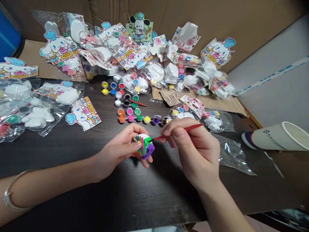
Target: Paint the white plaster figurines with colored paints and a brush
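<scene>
My left hand [118, 152] cradles a small plaster figurine [143, 146] above the dark wooden table [72, 161]. The figurine is painted in rainbow stripes, with a purple patch and a white top. My right hand [190, 145] pinches a red-handled paintbrush [178, 132], and its tip meets the figurine's upper right side. Just behind my hands lie strips of open paint pots [129, 115] in many colours. My fingers hide part of the figurine.
Several plastic bags of white plaster figures, paint pots and printed cartoon cards [135, 54] are heaped at the back and left. A paper cup [277, 137] lies on its side at right, beside a loose plastic bag [231, 151]. Cardboard [241, 32] stands behind the table.
</scene>
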